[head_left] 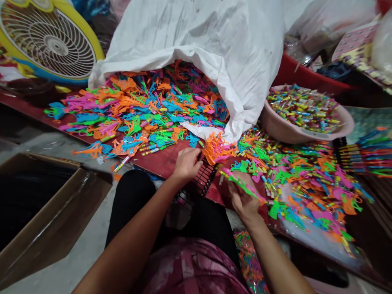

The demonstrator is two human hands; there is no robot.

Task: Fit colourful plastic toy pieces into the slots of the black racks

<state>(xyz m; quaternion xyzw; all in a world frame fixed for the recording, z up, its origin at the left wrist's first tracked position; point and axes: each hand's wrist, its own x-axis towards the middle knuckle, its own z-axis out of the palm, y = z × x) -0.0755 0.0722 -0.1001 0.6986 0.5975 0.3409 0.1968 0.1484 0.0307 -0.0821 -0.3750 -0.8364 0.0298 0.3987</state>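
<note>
My left hand (pixel 187 165) is at the table's front edge, fingers curled against the left side of a black grid rack (pixel 203 178); what they pinch, if anything, is hidden. A green-and-pink plastic toy piece (pixel 240 182) lies across the fingers of my right hand (pixel 245 200), which is closed on it and slightly blurred. Just beyond the rack is a small heap of orange and pink plastic pieces (pixel 216 149). Bright toy pieces (pixel 131 102) spill from the mouth of a large white sack (pixel 196 28). More pieces (pixel 306 183) are spread to my right.
A pink basin (pixel 309 136) full of small wrapped tubes stands at the right. Beside it are filled rows of colourful sticks (pixel 364 153). A yellow fan (pixel 55 45) is at the back left, and an open cardboard box (pixel 67 220) stands below on the left.
</note>
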